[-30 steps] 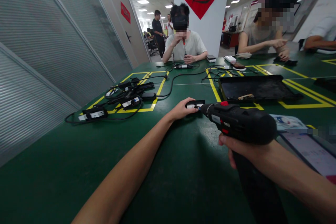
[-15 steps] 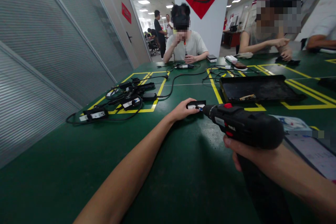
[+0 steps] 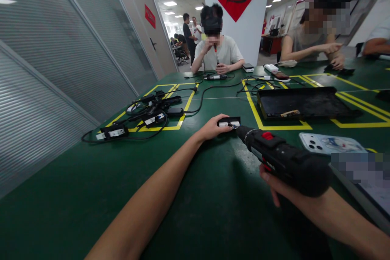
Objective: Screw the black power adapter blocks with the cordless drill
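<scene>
My left hand [image 3: 211, 128] is closed around the left end of a small black case with a white side [image 3: 229, 123], which rests on the green table. In my right hand [image 3: 284, 185] is a black cordless drill [image 3: 283, 158] with red buttons, gripped by its handle. Its chuck points at the right part of the case. Whether the bit touches the case I cannot tell, since the tip is small and partly hidden. Most of the fingers on the drill's handle are out of sight behind it.
Black cables and similar cases [image 3: 154, 118] lie tangled at the left inside yellow tape. A black tray [image 3: 298, 103] sits at the back right. Near my right arm are a phone [image 3: 332, 143] and a blurred tablet-like device [image 3: 359, 195]. Two people [image 3: 227, 48] sit across the table.
The drill has tilted, its rear end dropping and its chuck shifting slightly right and down. More of the phone shows behind it. My left hand stays on the case.
</scene>
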A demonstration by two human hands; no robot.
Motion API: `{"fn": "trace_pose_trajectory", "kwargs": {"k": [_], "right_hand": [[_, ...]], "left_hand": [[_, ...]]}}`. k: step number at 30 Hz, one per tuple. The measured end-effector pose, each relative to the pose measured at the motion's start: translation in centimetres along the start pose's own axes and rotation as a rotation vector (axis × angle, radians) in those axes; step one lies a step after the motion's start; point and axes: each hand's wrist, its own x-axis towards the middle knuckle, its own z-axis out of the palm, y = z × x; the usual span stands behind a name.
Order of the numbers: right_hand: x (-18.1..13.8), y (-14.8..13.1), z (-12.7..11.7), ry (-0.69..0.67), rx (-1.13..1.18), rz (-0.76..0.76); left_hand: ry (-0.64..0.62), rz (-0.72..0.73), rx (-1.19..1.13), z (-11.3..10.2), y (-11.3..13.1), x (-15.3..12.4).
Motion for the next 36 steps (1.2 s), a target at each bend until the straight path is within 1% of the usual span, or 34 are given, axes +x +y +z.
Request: {"fn": "trace_pose_trajectory", "kwargs": {"k": [4, 8, 13, 16, 21, 24, 27, 29, 31, 33, 35, 36], "right_hand": [[0.0, 0.3, 0.1, -0.001, -0.077, 0.039], [0.1, 0.6, 0.0, -0.067, -0.119, 0.063], [0.0, -0.1, 0.0, -0.016, -0.036, -0.030], [0.2, -0.7, -0.3, -0.010, -0.006, -0.057], [1.6, -1.4, -1.4, -0.085, 0.215, -0.083], [1.9, -1.4, -1.9, -0.115, 0.295, -0.050], [1.5, -1.5, -1.9, -0.115, 0.305, 0.002], [1.2, -1.5, -1.8, -0.093, 0.313, 0.006], [1.2, -1.2, -1.6, -0.087, 0.337, -0.033], [1.3, -0.6, -1.5, -0.108, 0.345, -0.081], [1.3, -0.1, -1.3, -0.114, 0.295, -0.100], [1.2, 0.1, -1.2, -0.101, 0.225, -0.101]], "left_hand": [[-0.002, -0.003, 0.028, 0.0, 0.0, 0.0], [-0.003, 0.010, 0.026, 0.0, -0.1, 0.0], [-0.013, 0.014, 0.023, -0.1, -0.2, 0.0], [-0.007, 0.014, 0.044, -0.1, -0.1, 0.1], [0.001, 0.005, 0.066, -0.1, 0.1, 0.0], [-0.004, -0.001, 0.069, -0.2, 0.2, -0.1], [-0.012, -0.002, 0.057, -0.2, 0.3, -0.2], [-0.013, -0.003, 0.052, -0.1, 0.3, -0.1], [-0.009, -0.006, 0.054, -0.1, 0.3, -0.1], [-0.004, -0.006, 0.057, -0.1, 0.1, -0.1], [-0.001, 0.000, 0.056, -0.1, 0.0, 0.0], [-0.001, 0.003, 0.052, -0.1, -0.1, 0.0]]}}
